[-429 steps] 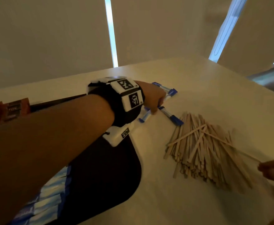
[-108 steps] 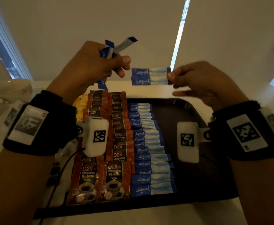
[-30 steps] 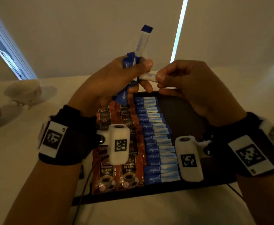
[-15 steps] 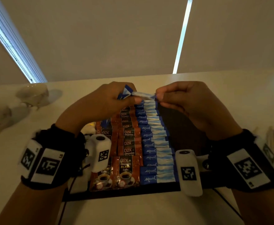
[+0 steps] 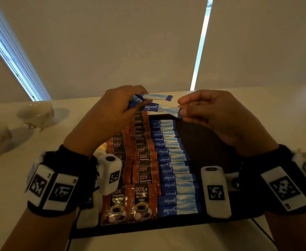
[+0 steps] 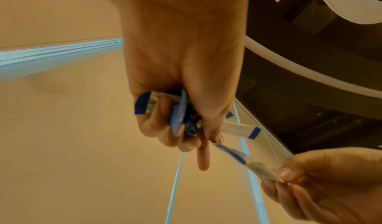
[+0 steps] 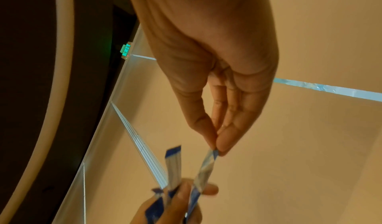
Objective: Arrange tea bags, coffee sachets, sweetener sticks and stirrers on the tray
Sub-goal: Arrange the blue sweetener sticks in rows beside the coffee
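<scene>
At the centre of the head view, above the dark rectangular tray (image 5: 212,147), a blue-and-white paper sweetener stick (image 5: 164,109) is pinched by the right hand (image 5: 219,115); further sticks (image 5: 154,97) are gripped in the left hand's (image 5: 112,115) curled fingers (image 6: 165,129).

Blue-and-white sweetener stick (image 5: 164,109) held level above tray (image 5: 212,142); coffee sachets (image 5: 143,171) and sticks in overlapping rows

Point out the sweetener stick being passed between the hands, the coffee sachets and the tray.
sweetener stick (image 5: 162,109), head view, the middle of its wrapper between both hands.
coffee sachets (image 5: 142,201), head view, the front of the nearest sachet.
tray (image 5: 210,142), head view, its bare dark floor.
</scene>
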`<action>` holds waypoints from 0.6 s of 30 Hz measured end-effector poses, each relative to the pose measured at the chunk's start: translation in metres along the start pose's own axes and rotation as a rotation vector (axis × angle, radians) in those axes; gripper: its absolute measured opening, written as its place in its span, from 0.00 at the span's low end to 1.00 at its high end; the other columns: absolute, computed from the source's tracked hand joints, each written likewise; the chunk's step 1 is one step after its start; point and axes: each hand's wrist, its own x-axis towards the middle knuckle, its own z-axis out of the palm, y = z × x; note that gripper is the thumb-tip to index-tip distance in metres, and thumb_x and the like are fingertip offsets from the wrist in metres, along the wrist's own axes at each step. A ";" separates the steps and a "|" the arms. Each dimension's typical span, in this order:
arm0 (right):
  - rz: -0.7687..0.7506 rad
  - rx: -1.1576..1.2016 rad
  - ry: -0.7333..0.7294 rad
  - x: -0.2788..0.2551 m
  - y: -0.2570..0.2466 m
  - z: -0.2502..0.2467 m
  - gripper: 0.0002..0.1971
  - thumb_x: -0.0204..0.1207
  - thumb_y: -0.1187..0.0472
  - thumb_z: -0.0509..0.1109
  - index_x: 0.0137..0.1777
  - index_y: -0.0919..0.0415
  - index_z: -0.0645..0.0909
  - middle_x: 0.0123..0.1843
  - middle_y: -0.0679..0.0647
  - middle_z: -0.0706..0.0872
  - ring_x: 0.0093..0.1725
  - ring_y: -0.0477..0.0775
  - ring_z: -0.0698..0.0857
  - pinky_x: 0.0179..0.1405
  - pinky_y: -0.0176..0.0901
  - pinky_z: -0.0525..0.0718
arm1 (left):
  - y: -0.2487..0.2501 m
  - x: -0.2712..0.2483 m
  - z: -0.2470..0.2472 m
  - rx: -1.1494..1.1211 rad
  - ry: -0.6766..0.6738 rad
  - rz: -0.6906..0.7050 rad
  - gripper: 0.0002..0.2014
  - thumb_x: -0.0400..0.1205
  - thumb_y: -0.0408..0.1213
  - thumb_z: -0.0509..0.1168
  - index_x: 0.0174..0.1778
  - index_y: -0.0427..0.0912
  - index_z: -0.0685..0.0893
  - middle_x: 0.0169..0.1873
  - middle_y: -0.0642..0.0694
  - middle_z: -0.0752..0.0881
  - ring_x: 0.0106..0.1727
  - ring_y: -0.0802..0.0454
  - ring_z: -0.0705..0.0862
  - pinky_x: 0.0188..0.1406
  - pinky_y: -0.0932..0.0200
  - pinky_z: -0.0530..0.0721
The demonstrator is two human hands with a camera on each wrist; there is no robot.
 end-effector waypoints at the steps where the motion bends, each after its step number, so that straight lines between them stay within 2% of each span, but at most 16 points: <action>1: 0.003 -0.025 -0.010 0.003 -0.004 -0.001 0.08 0.72 0.74 0.70 0.46 0.63 0.85 0.39 0.54 0.89 0.40 0.46 0.90 0.43 0.36 0.89 | -0.001 -0.001 -0.001 0.012 0.028 -0.014 0.18 0.82 0.49 0.58 0.57 0.40 0.83 0.45 0.50 0.83 0.42 0.60 0.80 0.40 0.66 0.77; 3: 0.013 -0.069 -0.040 0.008 -0.012 -0.002 0.07 0.73 0.74 0.70 0.46 0.63 0.85 0.41 0.56 0.89 0.40 0.45 0.90 0.42 0.35 0.89 | -0.002 -0.003 -0.002 0.077 0.039 -0.004 0.17 0.81 0.48 0.56 0.55 0.42 0.82 0.45 0.48 0.82 0.44 0.53 0.79 0.38 0.60 0.77; 5: 0.025 -0.092 -0.071 0.013 -0.017 -0.002 0.06 0.73 0.72 0.70 0.45 0.63 0.86 0.43 0.56 0.89 0.41 0.45 0.90 0.40 0.35 0.89 | -0.001 -0.005 0.001 0.168 0.025 0.020 0.08 0.83 0.48 0.56 0.48 0.48 0.76 0.41 0.51 0.77 0.39 0.53 0.75 0.31 0.60 0.70; 6: 0.030 -0.091 -0.084 0.014 -0.018 -0.001 0.06 0.73 0.72 0.71 0.45 0.62 0.86 0.43 0.56 0.89 0.41 0.46 0.90 0.39 0.35 0.89 | 0.000 -0.004 0.003 0.198 0.015 0.009 0.07 0.85 0.48 0.57 0.46 0.50 0.72 0.39 0.51 0.76 0.38 0.52 0.74 0.30 0.59 0.68; 9: 0.039 -0.084 -0.115 0.017 -0.016 0.002 0.06 0.73 0.70 0.71 0.45 0.61 0.86 0.43 0.54 0.90 0.42 0.48 0.90 0.39 0.37 0.89 | 0.003 -0.002 0.013 0.216 -0.018 -0.069 0.15 0.81 0.57 0.52 0.46 0.49 0.69 0.41 0.48 0.78 0.39 0.49 0.77 0.33 0.55 0.72; 11: 0.041 -0.091 -0.123 0.018 -0.013 0.005 0.06 0.74 0.69 0.70 0.46 0.59 0.85 0.46 0.57 0.89 0.46 0.52 0.90 0.42 0.40 0.90 | 0.000 -0.002 0.018 0.233 -0.026 -0.090 0.18 0.79 0.61 0.49 0.47 0.49 0.68 0.39 0.51 0.76 0.37 0.51 0.76 0.32 0.58 0.70; 14: 0.031 -0.075 -0.120 0.020 -0.012 0.005 0.07 0.76 0.69 0.68 0.49 0.60 0.85 0.48 0.60 0.88 0.49 0.54 0.89 0.42 0.39 0.89 | -0.002 -0.003 0.021 0.221 -0.044 -0.115 0.19 0.78 0.63 0.46 0.49 0.50 0.66 0.38 0.54 0.73 0.36 0.54 0.74 0.32 0.62 0.68; 18: -0.012 -0.032 -0.110 0.022 -0.009 0.006 0.11 0.76 0.70 0.68 0.56 0.62 0.84 0.45 0.61 0.88 0.49 0.53 0.90 0.43 0.36 0.88 | 0.002 -0.003 0.022 0.298 -0.029 -0.151 0.21 0.79 0.59 0.46 0.55 0.46 0.69 0.46 0.51 0.72 0.41 0.49 0.77 0.37 0.60 0.69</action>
